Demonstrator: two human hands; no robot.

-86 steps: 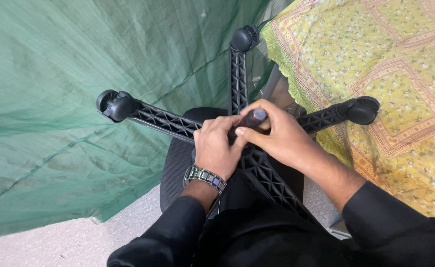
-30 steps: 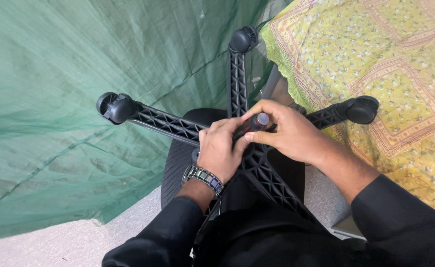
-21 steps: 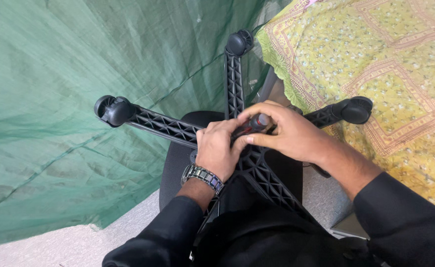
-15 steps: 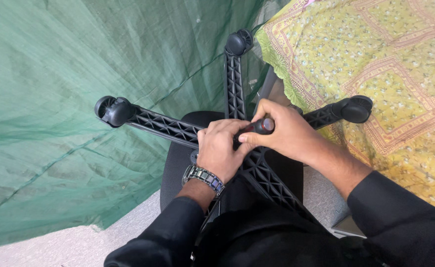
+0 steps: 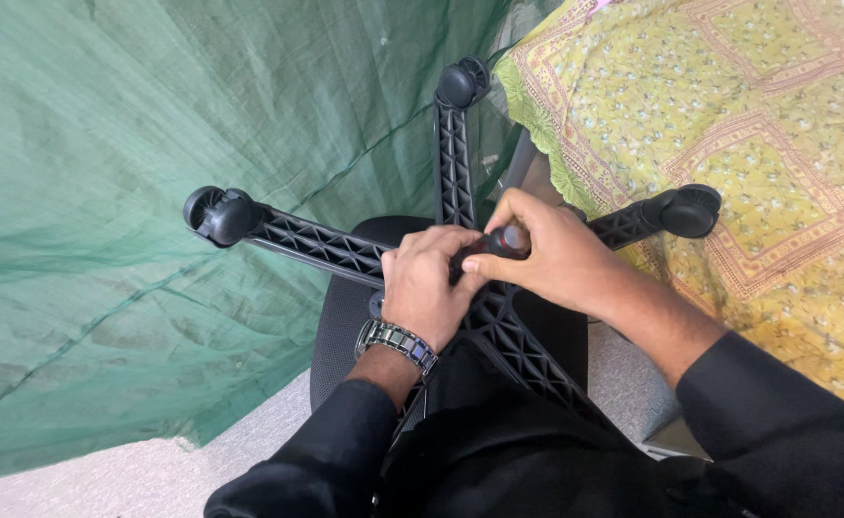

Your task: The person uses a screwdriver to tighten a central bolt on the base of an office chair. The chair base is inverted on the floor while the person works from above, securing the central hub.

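Observation:
An upturned office chair's black star base (image 5: 326, 246) points its ribbed arms outward, with castor wheels at the left (image 5: 214, 213), top (image 5: 460, 82) and right (image 5: 683, 209). Both hands meet at the hub. My left hand (image 5: 424, 288), with a metal watch at the wrist, is closed around the lower part of a dark, red-tinted tool handle (image 5: 504, 242). My right hand (image 5: 546, 255) pinches the handle's rounded grey top between thumb and fingers. The tool's tip and the hub are hidden under my hands.
A green mesh sheet (image 5: 134, 192) hangs across the left and back. A yellow patterned cloth (image 5: 748, 125) covers a surface at the right, close to the right castor. The chair's black seat (image 5: 345, 317) lies beneath the base. Pale floor (image 5: 105, 475) shows at lower left.
Both hands have stayed on the tool at the hub. The right hand's fingers have shifted around the handle's top, and the view has drifted slightly.

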